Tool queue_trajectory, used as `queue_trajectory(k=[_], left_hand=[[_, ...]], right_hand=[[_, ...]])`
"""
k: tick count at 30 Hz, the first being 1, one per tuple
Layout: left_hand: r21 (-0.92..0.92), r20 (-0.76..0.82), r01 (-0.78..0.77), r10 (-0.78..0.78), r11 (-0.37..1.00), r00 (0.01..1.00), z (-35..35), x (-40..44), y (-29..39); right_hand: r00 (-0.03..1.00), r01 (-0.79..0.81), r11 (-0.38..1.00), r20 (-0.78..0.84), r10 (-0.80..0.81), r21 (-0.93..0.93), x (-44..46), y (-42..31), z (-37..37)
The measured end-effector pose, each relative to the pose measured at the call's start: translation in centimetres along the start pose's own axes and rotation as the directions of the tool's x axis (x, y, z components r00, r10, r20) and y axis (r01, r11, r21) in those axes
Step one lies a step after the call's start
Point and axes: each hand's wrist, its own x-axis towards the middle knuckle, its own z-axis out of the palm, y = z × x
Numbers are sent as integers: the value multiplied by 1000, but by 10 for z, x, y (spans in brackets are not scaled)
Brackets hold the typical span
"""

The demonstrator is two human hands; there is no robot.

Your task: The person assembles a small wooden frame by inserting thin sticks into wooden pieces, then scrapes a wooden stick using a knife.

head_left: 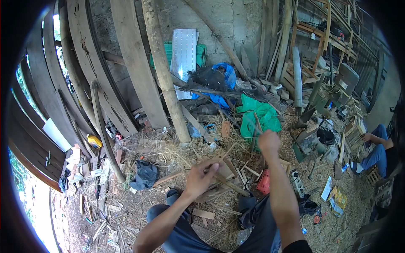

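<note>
My left hand (200, 178) is closed around a piece of wood (213, 160), its thumb and fingers pinching it above the ground between my knees. Under that hand a wooden stick (233, 185) slants down toward my right foot, and a small flat board (227, 169) lies beside it. Raised to the right, my right hand (269, 143) makes a fist around a slim tool (256, 123), seen against the green plastic sheet (262, 116). The tool is blurred, and I cannot tell its exact kind. A red plastic object (263, 182) sits below my right forearm.
A wooden pole (162, 71) and leaning planks (135, 63) stand ahead. A black plastic bag (144, 173) lies left, a power strip (297, 183) right. Another person (379, 147) sits at the far right. Straw and wood scraps cover the ground.
</note>
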Motion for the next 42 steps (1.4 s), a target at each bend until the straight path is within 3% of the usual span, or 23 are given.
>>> queue_trajectory(k=[1,3,4,6,8,9,11,14,17,19,20,21,23,25,27,29,33,35,36,38,39,41,42], left_hand=[[6,9,6,-6,1000,1000,-7,-1,2],[-80,69,245,-239,966,968,-18,0,3],[-91,67,251,-246,964,967,-18,5,2],[-211,49,319,-316,924,948,-15,22,-4],[-124,41,253,-250,959,967,-6,26,-12],[-25,43,189,-188,982,981,-1,24,-18],[-42,62,154,-151,987,987,6,19,-25],[14,78,119,-120,993,990,11,9,-3],[-103,106,198,-187,975,977,1,7,-2],[-69,25,237,-236,969,972,2,11,-15],[-80,52,269,-266,960,963,3,12,-18],[-86,59,272,-267,958,962,7,12,-23],[78,96,131,-139,988,986,18,11,-35],[152,181,123,-150,981,972,27,6,-34],[228,266,109,-169,968,949,37,3,-27],[370,374,60,-208,927,904,51,4,-21],[303,463,13,-160,953,872,91,8,-73],[295,533,185,-322,937,782,116,11,-69],[300,541,190,-331,935,773,129,16,-71],[283,588,86,-243,955,771,150,33,-77],[297,590,95,-261,950,764,157,46,-87],[345,485,184,-342,921,805,164,81,-116],[317,432,266,-388,910,814,163,100,-124]], right_hand=[[999,-46,999,-28,45,-25,5,19,5],[998,-62,998,-18,62,-7,-2,23,6],[998,-66,998,-21,66,3,-4,27,4],[994,102,972,13,-107,214,-22,3,-7],[926,370,878,-36,-377,304,-53,-29,-25],[923,373,876,-21,-385,306,-60,-39,-23],[891,448,893,63,-450,44,-67,-53,-16],[991,137,990,6,-137,-45,-26,-23,5],[996,84,993,15,-83,-87,6,48,34],[959,118,993,259,-113,-5,14,91,53],[892,182,980,405,-200,82,14,110,38],[893,178,981,407,-192,73,14,118,21],[883,-62,945,459,-99,322,10,146,0],[926,-93,918,373,-63,386,1,161,-20],[869,-294,789,494,-14,539,-10,166,-39],[812,-357,756,582,-39,549,-15,186,-32],[709,-345,822,699,-87,453,-29,247,24],[691,-342,820,714,-111,459,-43,260,52],[685,-356,816,721,-104,456,-48,260,58],[588,-619,614,807,-51,490,-56,253,73],[576,-631,604,816,-54,486,-58,252,85],[663,-608,541,746,-58,582,-64,249,111],[654,-602,584,756,-33,545,-63,242,110]])
